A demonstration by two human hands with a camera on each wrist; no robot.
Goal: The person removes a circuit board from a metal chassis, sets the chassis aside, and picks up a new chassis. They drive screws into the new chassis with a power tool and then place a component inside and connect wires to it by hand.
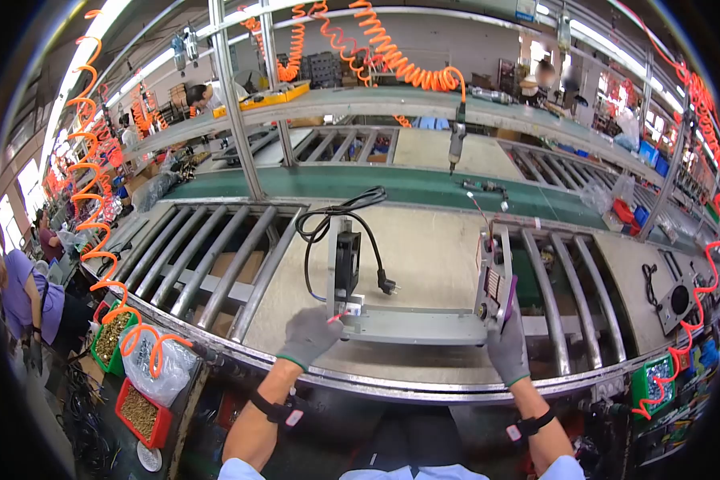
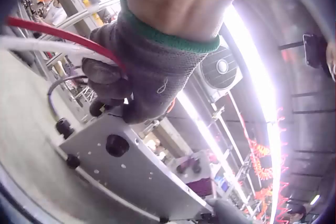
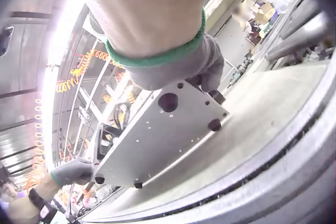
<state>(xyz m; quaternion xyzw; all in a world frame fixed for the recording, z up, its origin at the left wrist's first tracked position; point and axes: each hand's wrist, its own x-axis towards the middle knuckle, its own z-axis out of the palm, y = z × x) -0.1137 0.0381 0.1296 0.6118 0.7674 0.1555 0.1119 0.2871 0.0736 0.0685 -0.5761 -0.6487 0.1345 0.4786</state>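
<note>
Both gloved hands hold a grey metal U-shaped chassis by its two ends, over the pale board of the workbench. My left hand grips its left corner, fingers curled at the edge in the left wrist view, where red and white wires cross in front. On the right, my right hand grips the other upright side plate. A black fan is fixed inside the left plate, and a black power cord with a plug loops over it. Black rubber feet dot the underside, which shows in both wrist views.
Metal rollers lie left of the board and more rollers right of it. A screwdriver hangs from an orange coiled hose above the green belt. Another panel lies far right. Screw bins stand at lower left.
</note>
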